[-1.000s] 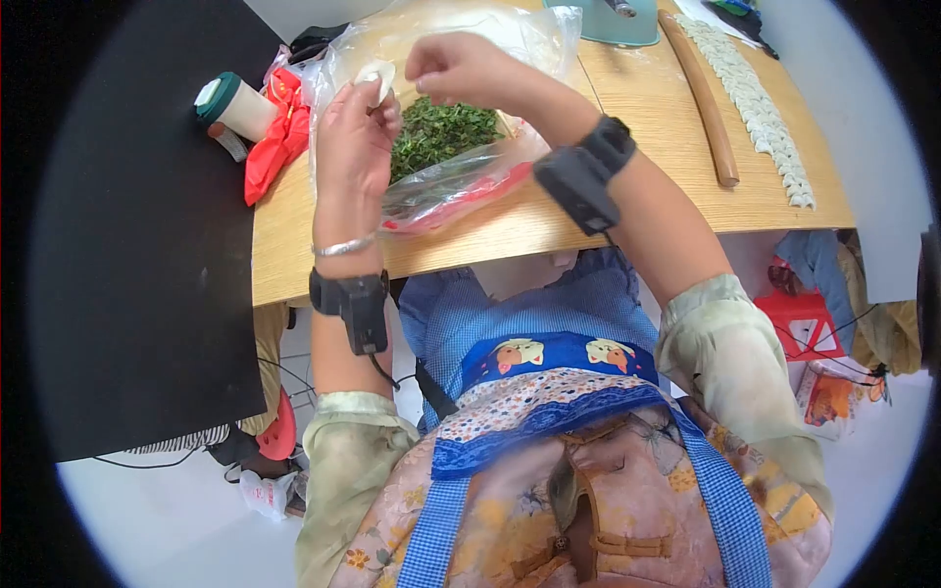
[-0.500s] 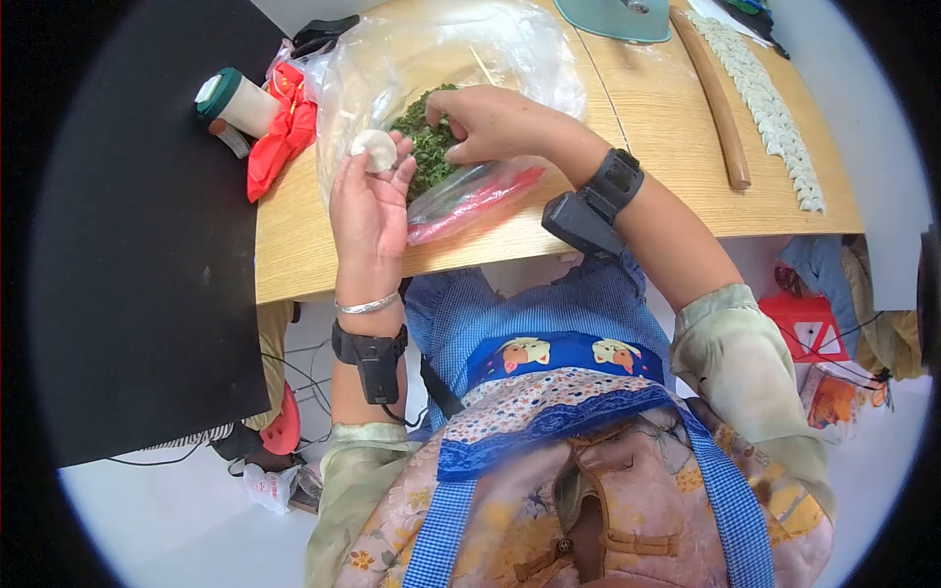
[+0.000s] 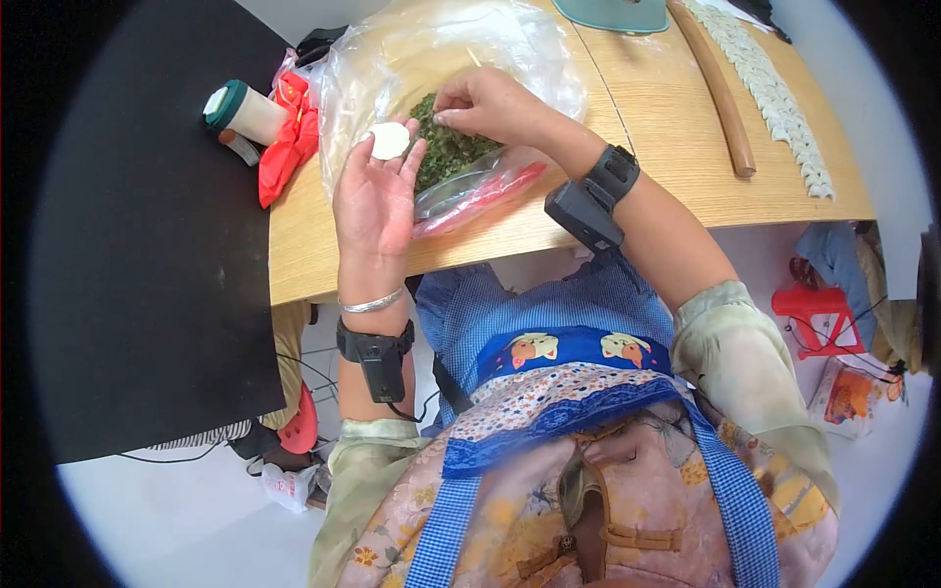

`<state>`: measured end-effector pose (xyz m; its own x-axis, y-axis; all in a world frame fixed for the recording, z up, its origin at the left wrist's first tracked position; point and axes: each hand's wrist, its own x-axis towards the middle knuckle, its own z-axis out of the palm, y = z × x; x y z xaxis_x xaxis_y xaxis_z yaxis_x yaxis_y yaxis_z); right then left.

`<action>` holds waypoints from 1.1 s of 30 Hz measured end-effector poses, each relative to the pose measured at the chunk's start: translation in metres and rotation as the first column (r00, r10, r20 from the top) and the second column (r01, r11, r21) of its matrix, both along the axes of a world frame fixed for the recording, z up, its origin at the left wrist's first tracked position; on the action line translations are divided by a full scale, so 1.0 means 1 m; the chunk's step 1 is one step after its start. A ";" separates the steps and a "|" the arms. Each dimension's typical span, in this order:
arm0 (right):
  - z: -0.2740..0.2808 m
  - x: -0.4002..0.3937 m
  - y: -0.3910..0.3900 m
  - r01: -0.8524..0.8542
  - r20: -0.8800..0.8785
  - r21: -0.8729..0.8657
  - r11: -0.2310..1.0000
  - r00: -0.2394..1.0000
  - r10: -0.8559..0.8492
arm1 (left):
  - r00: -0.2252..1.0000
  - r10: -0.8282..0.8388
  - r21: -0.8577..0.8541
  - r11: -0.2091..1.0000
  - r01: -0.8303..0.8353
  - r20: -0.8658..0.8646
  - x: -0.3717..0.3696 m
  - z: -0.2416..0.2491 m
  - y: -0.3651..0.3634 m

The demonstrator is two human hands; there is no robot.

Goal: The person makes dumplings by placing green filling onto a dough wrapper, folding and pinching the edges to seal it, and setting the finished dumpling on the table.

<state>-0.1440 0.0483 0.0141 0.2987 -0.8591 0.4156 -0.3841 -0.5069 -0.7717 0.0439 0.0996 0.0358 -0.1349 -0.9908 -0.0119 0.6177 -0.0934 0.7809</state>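
Note:
A round white dumpling wrapper is held at the fingertips of my left hand, palm up, thumb at the wrapper's edge. Chopped green filling lies in a clear plastic bag just right of that hand. Over the filling's upper right side, my right hand has thumb and fingers pinched together. What the pinch holds, if anything, is too small to make out. A thin pale stick shows behind the right hand.
A wooden rolling pin and a long strip of overlapping white pieces lie on the table's right. At the left stand a cup with a green lid and a red bag. A teal item is at the back.
My right hand's thumb and fingers have come together and lifted slightly from the filling. My left hand's wrapper now faces more upward. The view has shifted a little.

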 end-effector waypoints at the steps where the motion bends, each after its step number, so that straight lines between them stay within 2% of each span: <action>1: -0.002 -0.001 -0.002 0.004 0.005 -0.001 1.000 1.000 -0.004 | 1.000 -0.004 -0.001 1.000 0.004 0.005 -0.001 0.000 0.000; 3: -0.006 -0.002 -0.004 -0.135 0.325 0.240 0.961 0.944 0.051 | 0.999 -0.023 0.026 0.999 0.023 0.026 -0.003 0.000 0.000; 6: -0.006 -0.008 -0.006 -0.168 0.380 0.295 0.941 0.924 0.046 | 0.998 -0.056 0.029 0.998 0.055 0.036 -0.005 -0.001 -0.001; 10: -0.002 -0.013 -0.005 -0.092 0.330 0.275 0.957 0.944 -0.004 | 0.997 -0.068 0.044 0.997 0.066 0.046 -0.008 -0.004 -0.001; 15: -0.003 -0.016 0.000 -0.199 0.439 0.294 0.935 0.897 0.053 | 0.997 -0.055 0.027 0.998 0.053 0.057 -0.009 -0.004 0.000; 19: -0.001 -0.016 0.000 -0.184 0.415 0.314 0.931 0.909 0.040 | 0.997 -0.051 0.022 0.999 0.050 0.053 -0.007 -0.003 0.001; 25: -0.004 -0.017 -0.003 -0.175 0.383 0.221 0.959 0.920 0.080 | 0.996 -0.083 0.038 0.996 0.082 0.018 -0.007 -0.006 0.000; 28: 0.000 -0.016 0.000 -0.244 0.459 0.226 0.943 0.881 0.118 | 0.992 -0.130 0.046 0.991 0.129 0.006 -0.009 -0.007 -0.002; 33: -0.001 -0.007 0.000 -0.241 0.422 0.088 0.967 0.888 0.183 | 0.982 -0.186 0.043 0.982 0.185 0.016 -0.018 -0.005 -0.003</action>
